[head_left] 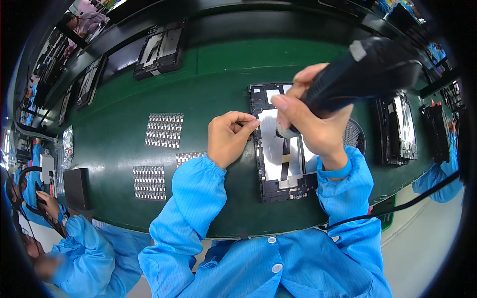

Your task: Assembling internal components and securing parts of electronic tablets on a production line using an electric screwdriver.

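Observation:
A tablet-like device frame, black with silvery panels inside, lies on the green table in front of me. Above its right half, my right hand is wrapped round a thick black hand-held tool whose exact kind I cannot make out. The grey lower end of the tool points down at the frame; whether it touches is unclear. At the frame's upper left edge, my left hand has thumb and forefinger pinched together. Anything between those fingertips is too small to see.
Sheets of small dark and white parts lie left of my left hand, another nearer me. Similar frames stand far left, and a stack stands right. A round dark mesh dish sits behind my right wrist. A co-worker's sleeve shows lower left.

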Action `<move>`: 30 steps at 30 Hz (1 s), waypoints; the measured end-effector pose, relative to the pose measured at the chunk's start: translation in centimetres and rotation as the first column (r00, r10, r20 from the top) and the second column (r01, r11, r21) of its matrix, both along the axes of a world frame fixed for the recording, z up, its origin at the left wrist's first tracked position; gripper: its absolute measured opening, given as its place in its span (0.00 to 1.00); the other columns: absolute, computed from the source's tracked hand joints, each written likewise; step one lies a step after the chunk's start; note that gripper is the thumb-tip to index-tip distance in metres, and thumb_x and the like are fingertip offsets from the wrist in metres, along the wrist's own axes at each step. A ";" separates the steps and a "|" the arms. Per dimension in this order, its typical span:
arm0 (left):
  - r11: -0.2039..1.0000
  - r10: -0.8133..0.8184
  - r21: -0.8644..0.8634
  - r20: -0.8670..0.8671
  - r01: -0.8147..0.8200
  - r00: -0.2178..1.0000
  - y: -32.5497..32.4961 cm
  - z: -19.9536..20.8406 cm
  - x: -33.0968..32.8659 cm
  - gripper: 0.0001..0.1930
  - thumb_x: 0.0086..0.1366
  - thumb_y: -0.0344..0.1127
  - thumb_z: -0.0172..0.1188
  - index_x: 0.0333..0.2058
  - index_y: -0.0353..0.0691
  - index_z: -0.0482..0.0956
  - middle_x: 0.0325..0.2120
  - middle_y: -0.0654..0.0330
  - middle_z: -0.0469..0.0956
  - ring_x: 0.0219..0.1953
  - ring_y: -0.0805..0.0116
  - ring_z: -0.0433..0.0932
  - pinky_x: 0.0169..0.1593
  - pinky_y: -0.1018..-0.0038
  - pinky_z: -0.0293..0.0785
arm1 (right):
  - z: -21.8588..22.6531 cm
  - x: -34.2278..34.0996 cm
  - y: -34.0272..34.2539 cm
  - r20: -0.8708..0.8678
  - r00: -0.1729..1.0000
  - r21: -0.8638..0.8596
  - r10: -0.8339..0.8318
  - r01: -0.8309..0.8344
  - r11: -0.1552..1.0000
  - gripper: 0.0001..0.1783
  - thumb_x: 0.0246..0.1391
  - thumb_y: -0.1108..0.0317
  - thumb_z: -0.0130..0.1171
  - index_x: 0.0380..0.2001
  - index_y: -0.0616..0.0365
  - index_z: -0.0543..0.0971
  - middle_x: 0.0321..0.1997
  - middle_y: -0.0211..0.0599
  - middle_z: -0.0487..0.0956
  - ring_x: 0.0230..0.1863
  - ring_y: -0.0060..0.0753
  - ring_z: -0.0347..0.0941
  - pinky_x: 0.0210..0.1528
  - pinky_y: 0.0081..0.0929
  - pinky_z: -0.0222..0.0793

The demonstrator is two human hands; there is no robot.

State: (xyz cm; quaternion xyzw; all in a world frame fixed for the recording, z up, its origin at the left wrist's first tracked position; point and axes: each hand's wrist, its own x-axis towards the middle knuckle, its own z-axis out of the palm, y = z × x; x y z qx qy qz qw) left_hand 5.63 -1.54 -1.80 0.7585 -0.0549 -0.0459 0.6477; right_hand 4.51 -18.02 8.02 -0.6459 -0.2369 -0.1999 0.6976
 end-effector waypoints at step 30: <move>0.995 -0.096 -0.040 -0.362 0.088 0.927 1.0 2.0 1.1 0.06 0.57 0.28 0.61 0.30 0.30 0.79 0.23 0.58 0.79 0.23 0.73 0.79 0.21 0.80 0.74 | -2.4 3.1 3.8 -0.116 0.991 -0.046 0.063 -0.069 0.997 0.16 0.44 0.83 0.65 0.36 0.65 0.70 0.18 0.33 0.74 0.16 0.20 0.71 0.19 0.18 0.68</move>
